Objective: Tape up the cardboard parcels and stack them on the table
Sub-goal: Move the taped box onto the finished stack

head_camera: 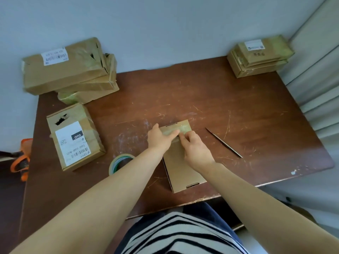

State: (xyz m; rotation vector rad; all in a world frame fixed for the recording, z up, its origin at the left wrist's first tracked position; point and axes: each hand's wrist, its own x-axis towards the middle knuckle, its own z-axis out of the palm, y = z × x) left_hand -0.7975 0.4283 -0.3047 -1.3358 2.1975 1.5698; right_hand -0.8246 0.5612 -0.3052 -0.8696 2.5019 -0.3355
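Observation:
A flat cardboard parcel (180, 169) lies lengthwise in the middle of the brown table (229, 99). A strip of clear tape (180, 129) runs across its far end. My left hand (160, 137) lies flat on that strip, its fingers pressing it down. My right hand (194, 148) rests on the parcel just beside it, fingertips pinched at the tape's edge. A roll of tape (119, 163) stands on the table left of my left forearm, partly hidden by it.
A thin dark metal tool (224, 142) lies to the right of the parcel. A labelled box (75, 137) sits at the left. Taped parcels are stacked at the back left (67, 70) and back right (260, 55). An orange object (22, 158) lies off the table's left edge.

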